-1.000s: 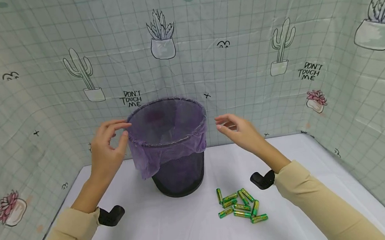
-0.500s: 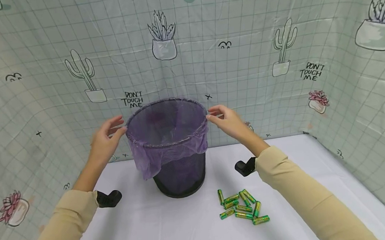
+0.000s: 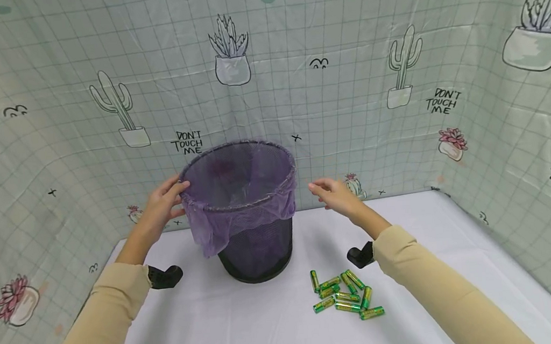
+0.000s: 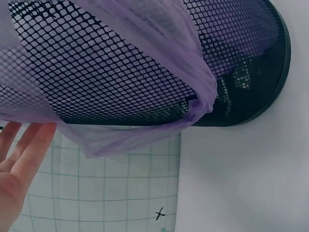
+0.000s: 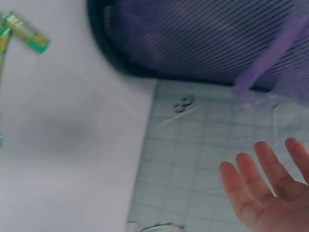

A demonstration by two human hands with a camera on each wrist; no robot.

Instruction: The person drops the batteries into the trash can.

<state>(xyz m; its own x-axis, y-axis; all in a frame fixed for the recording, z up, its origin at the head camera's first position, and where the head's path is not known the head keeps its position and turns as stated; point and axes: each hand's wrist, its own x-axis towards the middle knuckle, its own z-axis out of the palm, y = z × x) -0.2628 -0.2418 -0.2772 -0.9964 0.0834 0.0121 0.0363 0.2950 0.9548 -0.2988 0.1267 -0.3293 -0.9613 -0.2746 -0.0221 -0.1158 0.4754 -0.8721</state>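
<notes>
A round black mesh wastebasket [image 3: 261, 243] stands upright on the table. A thin purple bin liner [image 3: 241, 226] lines it and hangs over its rim in loose folds. My left hand [image 3: 159, 205] is at the rim's left side, its thumb over the edge and its other fingers outside. In the left wrist view, fairly straight fingers [image 4: 36, 152] touch the liner. Right of the basket, my right hand [image 3: 339, 195] hangs apart from it, fingers loosely bent in the right wrist view and holding nothing. Several green-and-gold batteries [image 3: 346, 296] lie in a loose group in front of it.
A white cloth [image 3: 249, 336] covers the tabletop. Close behind the basket hangs a pale green gridded curtain [image 3: 347, 101] with cactus drawings, which also encloses both sides. A black wrist mount [image 3: 167, 276] juts from each sleeve.
Both hands came to the rim half a second ago. The right has since drawn away to the right and a little down; the left thumb now lies over the rim. The batteries stay put.
</notes>
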